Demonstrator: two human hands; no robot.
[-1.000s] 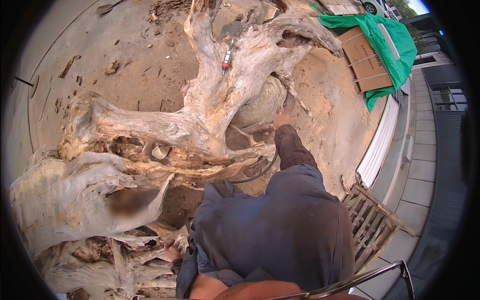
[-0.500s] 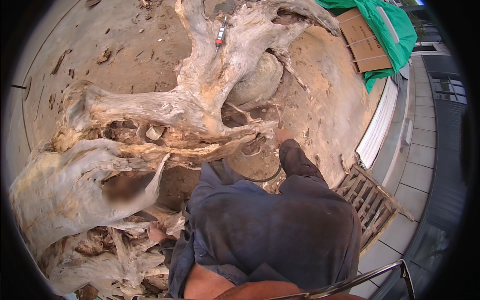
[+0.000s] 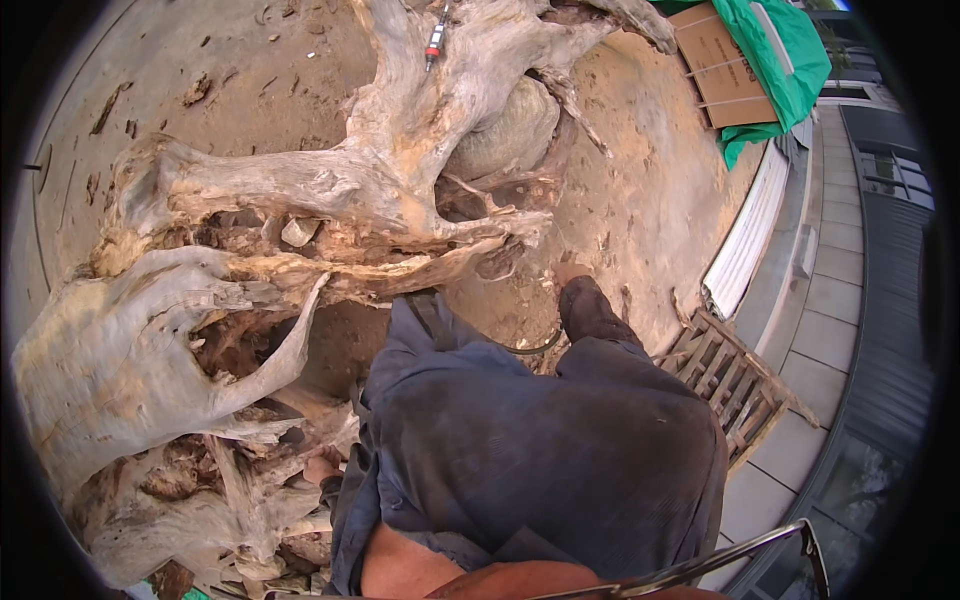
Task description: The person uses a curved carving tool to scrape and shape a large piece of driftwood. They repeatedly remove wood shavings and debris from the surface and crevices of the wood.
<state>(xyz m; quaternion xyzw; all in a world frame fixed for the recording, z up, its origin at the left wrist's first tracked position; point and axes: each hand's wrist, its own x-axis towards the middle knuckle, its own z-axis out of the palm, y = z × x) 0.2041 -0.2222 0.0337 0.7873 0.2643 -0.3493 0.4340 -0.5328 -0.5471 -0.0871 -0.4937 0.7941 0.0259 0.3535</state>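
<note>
A large weathered piece of driftwood-like tree root (image 3: 280, 185) spreads before me, its branches pale grey and its hollows brown and crumbling. My left hand (image 3: 321, 467) is low beside the splintered lower wood (image 3: 240, 490); the dark sleeve reaches almost to it and its fingers do not show clearly. Past the end of a root, my right hand (image 3: 570, 272) comes out of a dark cuff close to the sandy ground. Its fingers are small and indistinct, so any grip is unclear. A slim red, white and black tool (image 3: 434, 50) with a thin metal shaft lies on the upper branch.
A rounded stone (image 3: 508, 135) sits against the fork of the root. To the right stand a wooden slatted pallet (image 3: 730, 385), white corrugated sheets (image 3: 740, 240) and a cardboard box (image 3: 725, 70) under green sheeting (image 3: 790, 70). A dark cable (image 3: 535, 348) curves beside my leg.
The root, tool and box sit higher in my view and slightly to the left. My left hand lies a little farther from the pointed wood spur. The tool rests in the same place on the branch.
</note>
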